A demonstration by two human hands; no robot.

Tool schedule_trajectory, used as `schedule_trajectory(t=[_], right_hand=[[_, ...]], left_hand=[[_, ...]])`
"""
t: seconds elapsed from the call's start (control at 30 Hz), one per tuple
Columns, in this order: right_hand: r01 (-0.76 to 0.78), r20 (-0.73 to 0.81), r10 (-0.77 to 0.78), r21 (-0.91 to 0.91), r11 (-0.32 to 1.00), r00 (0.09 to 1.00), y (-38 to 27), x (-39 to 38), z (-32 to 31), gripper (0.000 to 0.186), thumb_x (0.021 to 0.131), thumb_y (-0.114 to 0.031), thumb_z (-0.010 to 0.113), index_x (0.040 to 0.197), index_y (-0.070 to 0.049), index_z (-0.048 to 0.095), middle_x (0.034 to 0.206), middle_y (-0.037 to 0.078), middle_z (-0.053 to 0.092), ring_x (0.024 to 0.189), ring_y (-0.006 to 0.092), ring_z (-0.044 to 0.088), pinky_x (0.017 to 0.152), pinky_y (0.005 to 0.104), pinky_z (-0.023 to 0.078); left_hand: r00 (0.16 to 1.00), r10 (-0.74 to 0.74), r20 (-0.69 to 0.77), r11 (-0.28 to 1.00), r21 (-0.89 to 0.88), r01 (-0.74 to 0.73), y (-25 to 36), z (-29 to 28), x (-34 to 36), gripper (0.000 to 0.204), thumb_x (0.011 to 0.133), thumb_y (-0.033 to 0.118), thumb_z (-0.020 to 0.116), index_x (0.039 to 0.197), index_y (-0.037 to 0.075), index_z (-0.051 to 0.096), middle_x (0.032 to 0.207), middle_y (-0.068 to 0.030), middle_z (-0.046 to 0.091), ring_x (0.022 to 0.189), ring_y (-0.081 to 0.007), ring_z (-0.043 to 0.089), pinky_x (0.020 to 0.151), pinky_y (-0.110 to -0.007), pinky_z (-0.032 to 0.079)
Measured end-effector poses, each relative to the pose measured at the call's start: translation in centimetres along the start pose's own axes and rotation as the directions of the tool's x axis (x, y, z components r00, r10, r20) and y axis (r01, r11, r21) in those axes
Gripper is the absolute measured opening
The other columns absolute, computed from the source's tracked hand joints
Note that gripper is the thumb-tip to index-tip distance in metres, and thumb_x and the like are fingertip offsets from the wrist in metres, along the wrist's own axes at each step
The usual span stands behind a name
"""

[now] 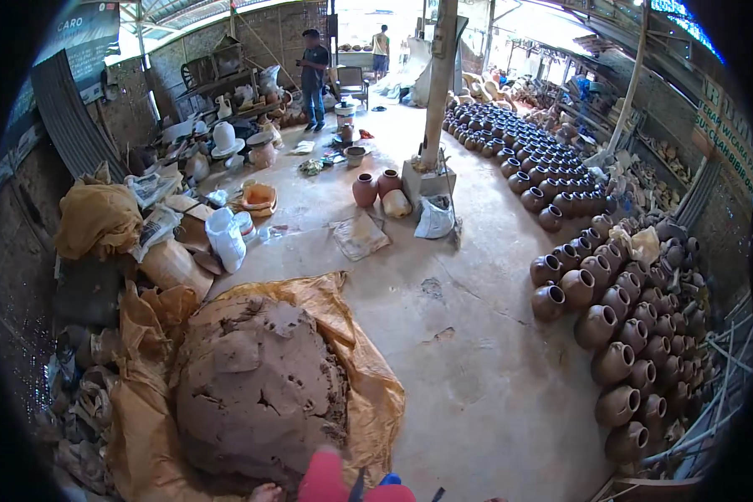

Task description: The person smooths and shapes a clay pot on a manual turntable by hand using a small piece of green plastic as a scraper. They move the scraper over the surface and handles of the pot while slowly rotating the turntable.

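Note:
A big mound of brown clay [259,385] lies on a spread orange plastic sheet [368,368] in front of me. Its surface is cracked, with smoother slabs on top. At the lower edge, beside the clay's near side, a small piece of skin shows, apparently my left hand [266,493]; its fingers are mostly cut off, so I cannot tell what they do. My red clothing [325,478] overlaps the near right of the mound. My right hand is not recognisable in the picture.
Rows of brown clay pots [615,364] line the right side. A post on a concrete block [427,180] stands mid-floor beside reddish pots [365,191]. Sacks [226,238] and bundled cloth [100,219] crowd the left. A person [314,75] stands at the back.

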State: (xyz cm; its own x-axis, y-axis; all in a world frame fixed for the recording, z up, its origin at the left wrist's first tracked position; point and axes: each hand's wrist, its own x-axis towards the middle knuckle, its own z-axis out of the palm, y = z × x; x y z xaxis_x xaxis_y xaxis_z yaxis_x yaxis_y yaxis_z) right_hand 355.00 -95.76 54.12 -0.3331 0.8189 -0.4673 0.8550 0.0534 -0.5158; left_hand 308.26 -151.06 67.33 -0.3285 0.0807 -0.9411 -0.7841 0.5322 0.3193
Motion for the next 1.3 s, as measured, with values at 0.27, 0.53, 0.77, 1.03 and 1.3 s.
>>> schedule_trajectory(t=[0.27,0.53,0.77,1.03,1.3], right_hand=[[0.005,0.172,-0.009,0.021,1.000,0.985,-15.3,15.7,-1.1,0.039,0.094,-0.034,0.067,0.115,-0.002,0.073,0.077,0.011,0.069,0.060,0.0209,0.064,0.050,0.0391,0.050],[-0.219,0.441,0.194,0.008,0.976,0.876,-34.4,28.3,0.3,0.048,0.096,-0.041,0.065,0.129,-0.005,0.068,0.087,0.011,0.072,0.069,0.0223,0.069,0.055,0.0403,0.055],[0.100,0.256,-0.111,0.056,0.993,0.960,-49.6,49.1,-1.4,0.037,0.095,-0.040,0.064,0.113,-0.009,0.074,0.077,0.007,0.068,0.058,0.0203,0.062,0.049,0.0382,0.050],[0.370,0.228,-0.317,-0.251,0.894,0.921,-62.1,67.1,4.6,0.044,0.098,-0.044,0.057,0.098,-0.003,0.074,0.068,0.009,0.063,0.057,0.0197,0.058,0.051,0.0424,0.045],[0.826,0.092,-0.908,-0.460,0.325,0.409,-70.0,86.2,11.0,0.054,0.105,-0.055,0.042,0.102,-0.008,0.067,0.068,0.005,0.057,0.051,0.0185,0.047,0.047,0.0420,0.040]], left_hand=[[0.976,0.115,-0.186,0.992,-0.031,-0.123,14.4,7.0,9.7,0.053,0.100,0.027,0.068,0.146,0.013,0.047,0.112,-0.0082,0.065,0.081,-0.0196,0.066,0.060,-0.035,0.056],[0.991,0.072,-0.112,0.985,-0.150,-0.088,32.0,11.3,16.9,0.054,0.099,0.037,0.068,0.145,0.015,0.052,0.124,-0.0085,0.065,0.086,-0.0223,0.067,0.070,-0.038,0.058],[0.963,0.163,-0.216,0.936,-0.274,-0.220,52.5,10.2,21.2,0.054,0.098,0.031,0.071,0.146,0.015,0.053,0.130,-0.0059,0.065,0.091,-0.0200,0.068,0.067,-0.035,0.058],[0.918,0.186,-0.350,0.889,-0.337,-0.309,68.4,8.2,27.3,0.049,0.099,0.028,0.069,0.144,0.014,0.054,0.122,-0.0068,0.067,0.082,-0.0184,0.067,0.058,-0.030,0.056],[0.994,0.085,-0.063,0.702,-0.705,-0.105,75.1,9.8,31.3,0.025,0.101,0.026,0.065,0.124,0.021,0.055,0.093,0.0003,0.060,0.072,-0.0190,0.064,0.061,-0.038,0.055]])
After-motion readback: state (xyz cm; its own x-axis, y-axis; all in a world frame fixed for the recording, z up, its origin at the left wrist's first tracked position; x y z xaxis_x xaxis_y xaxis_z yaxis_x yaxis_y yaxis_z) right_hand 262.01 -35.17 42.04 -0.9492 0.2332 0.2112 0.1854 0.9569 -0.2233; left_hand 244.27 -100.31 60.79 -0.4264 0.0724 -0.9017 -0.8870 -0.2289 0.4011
